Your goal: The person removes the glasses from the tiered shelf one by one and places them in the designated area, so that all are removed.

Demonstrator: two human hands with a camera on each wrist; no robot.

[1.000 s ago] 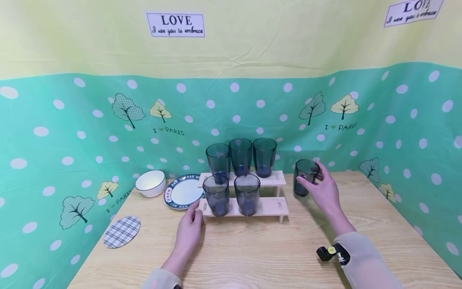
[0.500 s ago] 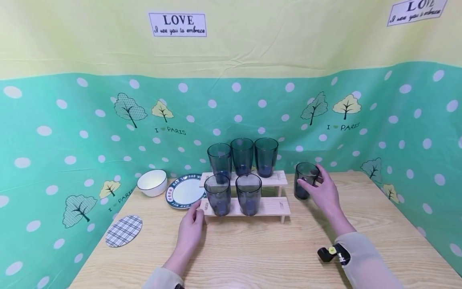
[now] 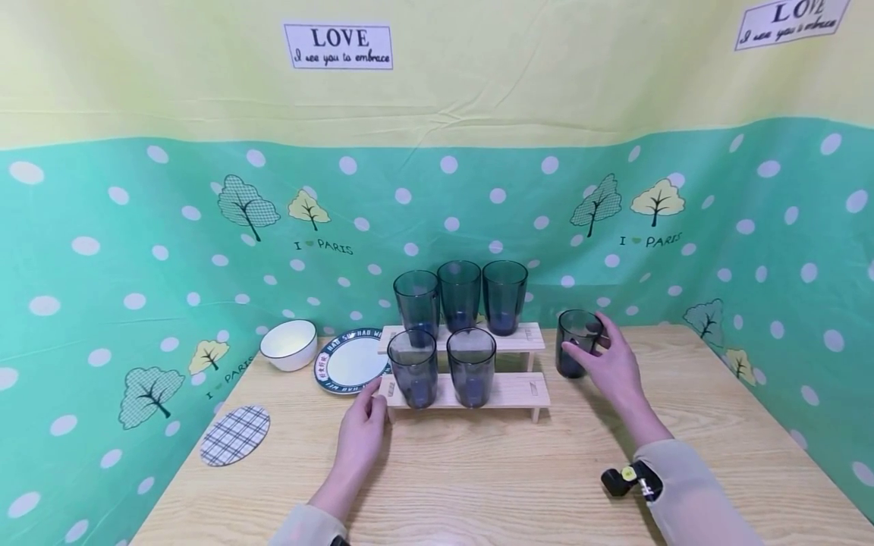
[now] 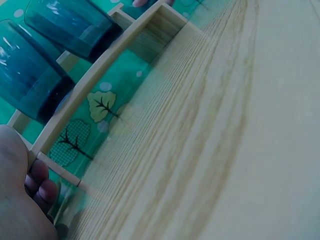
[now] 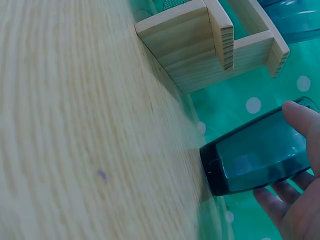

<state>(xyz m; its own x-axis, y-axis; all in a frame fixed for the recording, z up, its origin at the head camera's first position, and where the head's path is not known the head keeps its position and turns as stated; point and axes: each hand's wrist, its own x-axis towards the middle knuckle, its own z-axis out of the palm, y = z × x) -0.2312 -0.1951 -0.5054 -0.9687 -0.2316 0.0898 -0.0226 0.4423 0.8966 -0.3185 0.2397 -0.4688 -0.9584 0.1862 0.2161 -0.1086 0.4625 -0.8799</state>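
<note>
On the right of the head view, my right hand (image 3: pixel 611 370) holds a dark tinted drinking glass (image 3: pixel 572 356) upright. The right wrist view shows my thumb on one side of this glass (image 5: pixel 260 155) and fingers on the other, with its base right at the tabletop. My left hand (image 3: pixel 362 428) grips the left end of a two-step wooden rack (image 3: pixel 508 390), its fingers curled at the end leg in the left wrist view. Two matching glasses stand on the lower step, including the front right glass (image 3: pixel 471 370). Three more stand on the upper step, including the rear right glass (image 3: pixel 504 297).
Left of the rack, a white bowl (image 3: pixel 289 346) stands beside a blue-rimmed plate (image 3: pixel 326 379), partly hidden behind the rack. A round checked mat (image 3: pixel 235 436) lies at the table's left edge. Patterned cloth (image 3: pixel 341 197) surrounds the wooden table (image 3: pixel 492 485) at the back and sides.
The glass in my right hand has come down slightly, to the tabletop. My left hand stays on the rack. The head view has shifted a little.
</note>
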